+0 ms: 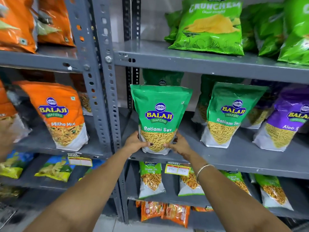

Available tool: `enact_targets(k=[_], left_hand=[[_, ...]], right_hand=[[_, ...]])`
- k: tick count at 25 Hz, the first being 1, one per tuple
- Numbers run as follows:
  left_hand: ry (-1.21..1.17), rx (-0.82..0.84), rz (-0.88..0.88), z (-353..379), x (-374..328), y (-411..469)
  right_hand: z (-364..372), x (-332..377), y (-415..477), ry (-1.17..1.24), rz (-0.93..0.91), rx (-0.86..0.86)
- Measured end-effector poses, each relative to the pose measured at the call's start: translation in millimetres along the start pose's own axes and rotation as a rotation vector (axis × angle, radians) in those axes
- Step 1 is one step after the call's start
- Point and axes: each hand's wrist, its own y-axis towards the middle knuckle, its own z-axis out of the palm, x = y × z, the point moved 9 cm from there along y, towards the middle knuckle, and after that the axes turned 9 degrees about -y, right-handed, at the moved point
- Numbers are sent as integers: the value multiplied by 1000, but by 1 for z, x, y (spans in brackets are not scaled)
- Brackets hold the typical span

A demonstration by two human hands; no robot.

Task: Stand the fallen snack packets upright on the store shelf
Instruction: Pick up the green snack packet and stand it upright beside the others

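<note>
both hands, left hand (pixel 135 142) and right hand (pixel 179 144), grip the upright ratlami sev packet (pixel 159 118) on the grey shelf (pixel 234 158).

Grey slotted-angle steel racking (pixel 107 84), bolted uprights, painted shelves (scuffed). Pale wall (pixel 120 19) behind. Light tiled floor (pixel 110 223) below. Even lighting.

Both arms extended forward. Left hand (pixel 136 142) and right hand (pixel 179 144) face each other, fingers curled in a grip, thumbs forward.
</note>
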Motion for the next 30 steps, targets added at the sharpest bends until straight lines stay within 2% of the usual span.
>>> enact_targets(k=[9, 12, 14, 16, 18, 21, 23, 25, 28, 30], left_hand=[[10, -13, 15, 2, -1, -16], [55, 42, -5, 5, -2, -18], [254, 110, -92, 6, 0, -19], [473, 181, -300, 4, 11, -26], [569, 344, -481, 19, 16, -42], [608, 606, -560, 78, 6, -61], [591, 716, -510, 127, -8, -65], [544, 721, -390, 172, -29, -56], [371, 487, -179, 226, -62, -15], [256, 312, -54, 251, -83, 9]], right_hand=[[5, -2, -8, 22, -10, 14], [5, -1, -9, 14, -7, 52], [3, -6, -10, 9, 24, 83], [-11, -19, -9, -39, 77, 66], [-41, -39, -9, -98, 160, -2], [-106, -68, -15, -186, 230, -119], [-146, -95, -18, -182, 285, -145], [-185, -118, -20, -168, 306, -176], [-229, -152, -7, -33, 280, -194], [-243, -159, 16, 60, 171, -159]])
